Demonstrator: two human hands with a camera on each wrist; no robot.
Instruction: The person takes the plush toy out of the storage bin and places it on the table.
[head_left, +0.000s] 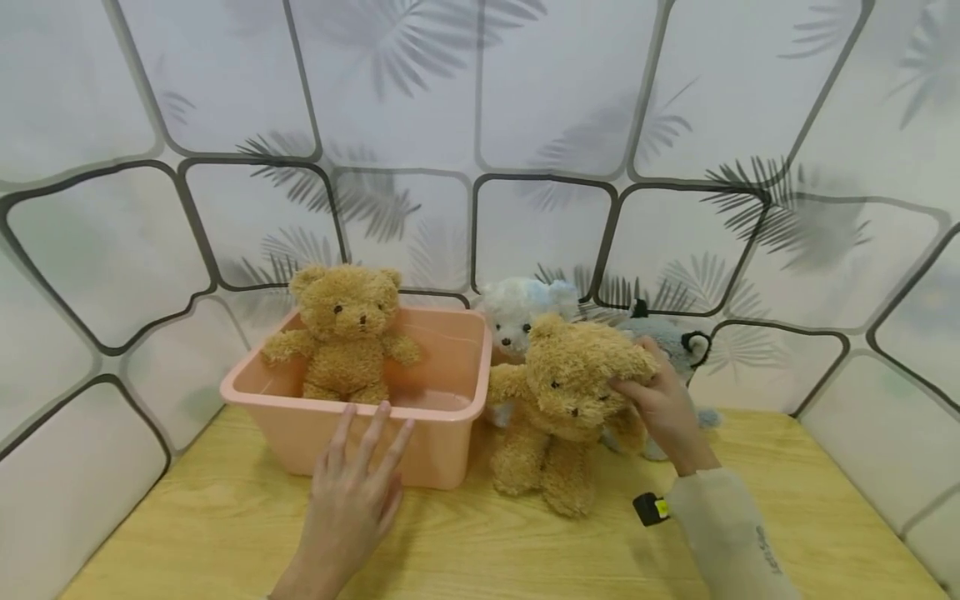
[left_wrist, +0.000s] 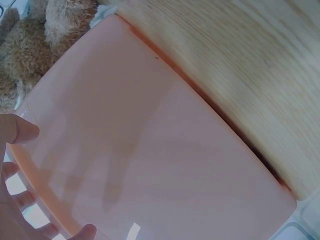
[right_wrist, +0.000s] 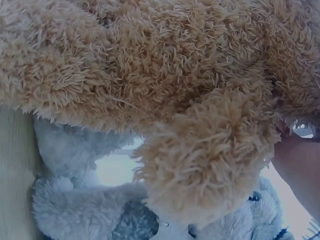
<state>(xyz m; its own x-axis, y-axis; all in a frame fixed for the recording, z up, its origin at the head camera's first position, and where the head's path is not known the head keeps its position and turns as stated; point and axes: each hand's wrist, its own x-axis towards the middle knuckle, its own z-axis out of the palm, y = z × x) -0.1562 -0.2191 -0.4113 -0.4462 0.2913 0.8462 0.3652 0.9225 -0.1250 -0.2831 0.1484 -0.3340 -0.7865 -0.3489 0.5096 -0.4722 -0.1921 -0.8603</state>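
Observation:
A brown teddy bear (head_left: 577, 392) is upright right of the pink bin (head_left: 360, 442). My right hand (head_left: 663, 408) grips it at the side of its head, by the ear. Its shaggy fur (right_wrist: 200, 150) fills most of the right wrist view and hides much of that hand. Straight fingers of my left hand (head_left: 356, 492) touch the bin's front rim. The left wrist view shows that hand (left_wrist: 17, 195) along the rim. Inside the bin, at its left, sits another brown teddy bear (head_left: 348, 333).
Behind the held bear are a white and pale blue plush bear (head_left: 517, 312) and a grey plush animal (head_left: 663, 342) with black-edged ears. A small black object (head_left: 649, 508) with a yellow mark lies on the wooden table (head_left: 510, 550). A patterned curtain (head_left: 405, 225) surrounds the table.

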